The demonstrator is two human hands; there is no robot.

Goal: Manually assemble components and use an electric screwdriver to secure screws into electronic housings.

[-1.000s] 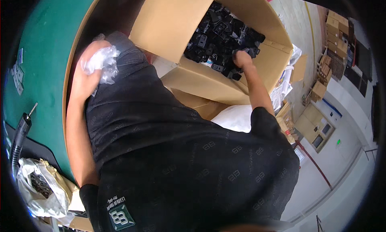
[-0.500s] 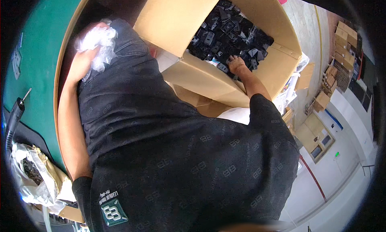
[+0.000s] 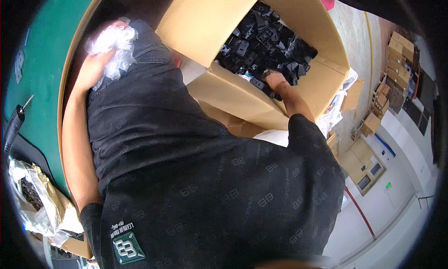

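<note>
Crumpled clear plastic film (image 3: pixel 115 47) is bunched in my left hand (image 3: pixel 95 66), whose fingers are closed round it beside my thigh. On the other side, my right hand (image 3: pixel 276 79) reaches into an open cardboard box (image 3: pixel 326 89). Many small black plastic parts (image 3: pixel 266 40) lie loosely heaped in that box. The right fingers are curled in among the parts near the box's near wall; what they grip is too dark to make out. A grey-black rectangular part (image 3: pixel 256 83) lies just left of these fingers.
The green tabletop (image 3: pixel 42 82) runs along my left, with a screwdriver-like tool (image 3: pixel 17 120) on it. Below lies a torn bag of dark small pieces (image 3: pixel 30 194). An upright box flap (image 3: pixel 196 22) stands between my hands. Stacked cartons (image 3: pixel 401 54) stand far right.
My right hand has turned slightly and its fingers have curled in more among the black parts. My left hand keeps its hold on the plastic film. The whole view has shifted a little.
</note>
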